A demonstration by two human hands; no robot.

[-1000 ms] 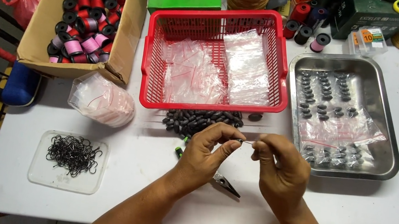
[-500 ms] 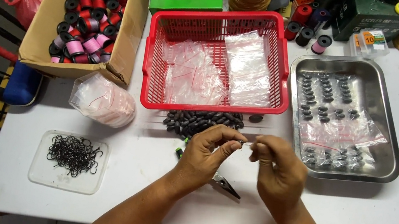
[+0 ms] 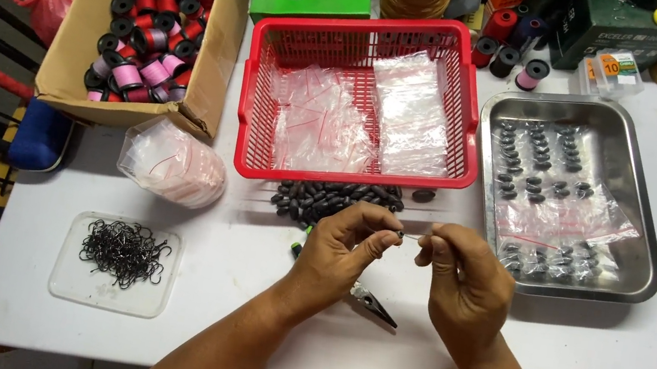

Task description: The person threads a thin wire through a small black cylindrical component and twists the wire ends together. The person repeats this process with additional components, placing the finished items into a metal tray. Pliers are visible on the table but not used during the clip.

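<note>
My left hand pinches a small dark bead between thumb and fingertips, just above the white table. My right hand is close beside it, fingers pinched on a thin line that meets the bead. A pile of the same dark beads lies just beyond my hands, in front of the red basket. Under my left hand lie pliers with a green handle tip.
The red basket holds clear plastic bags. A metal tray at the right holds beads and a bag. At the left stand a cardboard box of thread spools, a bag bundle and a clear lid with black hooks.
Both hands stay together over the same spot; only the fingers shift slightly around the bead and line.
</note>
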